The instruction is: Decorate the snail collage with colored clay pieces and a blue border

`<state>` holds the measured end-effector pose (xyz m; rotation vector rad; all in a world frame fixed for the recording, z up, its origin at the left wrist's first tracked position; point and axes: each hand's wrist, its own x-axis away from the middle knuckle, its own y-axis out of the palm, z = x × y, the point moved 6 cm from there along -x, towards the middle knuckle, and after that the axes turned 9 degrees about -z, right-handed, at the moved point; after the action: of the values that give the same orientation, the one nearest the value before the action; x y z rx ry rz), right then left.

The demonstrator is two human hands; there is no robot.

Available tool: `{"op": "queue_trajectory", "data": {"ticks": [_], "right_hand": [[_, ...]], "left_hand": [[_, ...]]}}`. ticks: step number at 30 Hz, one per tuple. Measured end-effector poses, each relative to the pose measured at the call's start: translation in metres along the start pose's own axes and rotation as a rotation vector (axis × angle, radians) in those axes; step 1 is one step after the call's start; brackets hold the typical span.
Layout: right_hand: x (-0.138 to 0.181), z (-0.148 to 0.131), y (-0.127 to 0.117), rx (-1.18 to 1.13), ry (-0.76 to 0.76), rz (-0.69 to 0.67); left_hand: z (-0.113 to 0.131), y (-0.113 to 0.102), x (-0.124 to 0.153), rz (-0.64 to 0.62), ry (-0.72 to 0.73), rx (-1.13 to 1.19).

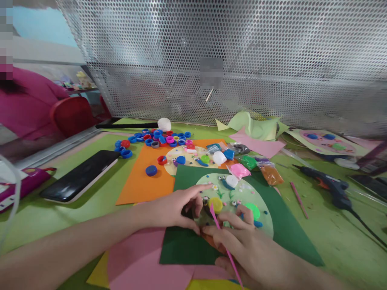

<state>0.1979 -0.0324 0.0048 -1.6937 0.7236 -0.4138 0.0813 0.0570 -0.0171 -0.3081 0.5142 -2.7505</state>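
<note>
My right hand (242, 241) holds a thin pink modelling tool (223, 237) between its fingers, its flat tip pointing up over the card. Below those fingers a brownish-orange patch (211, 240) shows, mostly hidden. My left hand (181, 207) curves over the card's left edge, index finger stretched out, thumb apart and close to the right fingertips; I see nothing in it. Under both hands lies a pale green disc (261, 195) on a dark green sheet (184, 249). It carries clay snails with bottle-cap shells, yellow (215, 205), bright green (252, 211) and white (231, 181), and a small white flower (214, 187).
Bottle caps (157, 137) lie heaped at the back, near an orange sheet (133, 185). Clay bags (238, 170) sit behind the disc. A black phone (80, 175) lies left, a glue gun (325, 183) right. A metal mesh (242, 40) rises behind. A person in pink (28, 100) is at left.
</note>
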Motion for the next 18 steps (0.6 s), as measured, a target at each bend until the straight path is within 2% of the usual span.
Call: {"op": "queue_trajectory", "data": {"ticks": [4, 18], "right_hand": [[0.0010, -0.0024, -0.0015, 0.035, -0.042, 0.013], [0.0010, -0.0061, -0.0004, 0.127, -0.068, 0.080]], "left_hand": [[0.0002, -0.0022, 0.0024, -0.014, 0.032, 0.077], [0.0038, -0.0024, 0.0037, -0.015, 0.047, 0.012]]}}
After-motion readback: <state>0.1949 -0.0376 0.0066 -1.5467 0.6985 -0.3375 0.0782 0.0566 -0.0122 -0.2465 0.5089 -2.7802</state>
